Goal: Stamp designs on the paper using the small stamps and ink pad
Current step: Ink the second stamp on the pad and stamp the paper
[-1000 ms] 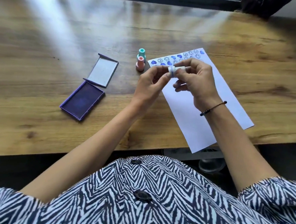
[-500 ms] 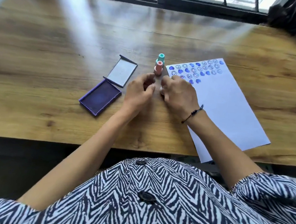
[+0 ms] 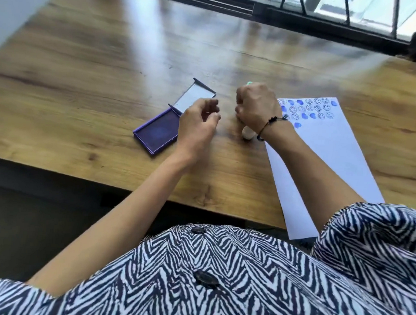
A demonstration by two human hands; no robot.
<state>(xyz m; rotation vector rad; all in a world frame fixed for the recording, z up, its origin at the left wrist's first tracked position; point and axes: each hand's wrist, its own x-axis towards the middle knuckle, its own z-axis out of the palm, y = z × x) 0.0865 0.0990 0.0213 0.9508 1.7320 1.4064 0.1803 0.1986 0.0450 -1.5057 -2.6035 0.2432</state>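
Observation:
The white paper [image 3: 329, 150] lies at the right of the table, with rows of blue stamped faces and hearts across its top. An open purple ink pad [image 3: 156, 136] sits left of centre, its lid [image 3: 196, 97] folded back. A small white stamp [image 3: 248, 135] stands on the table under my right wrist. My right hand [image 3: 257, 106] is curled over the spot where other stamps stand; only a teal stamp top [image 3: 249, 83] peeks above the knuckles. What the fingers hold is hidden. My left hand [image 3: 199, 124] hovers beside the ink pad, fingers loosely bent, with nothing in it.
The wooden table [image 3: 89, 82] ends at a near edge just in front of my body, and the paper overhangs it. A dark window frame [image 3: 308, 19] runs along the far edge. A wall corner [image 3: 14, 4] is at the far left.
Both hands held the white stamp over the paper, then lowered it to the table. It now stands alone; my right hand has moved onto the other stamps and my left has drawn away.

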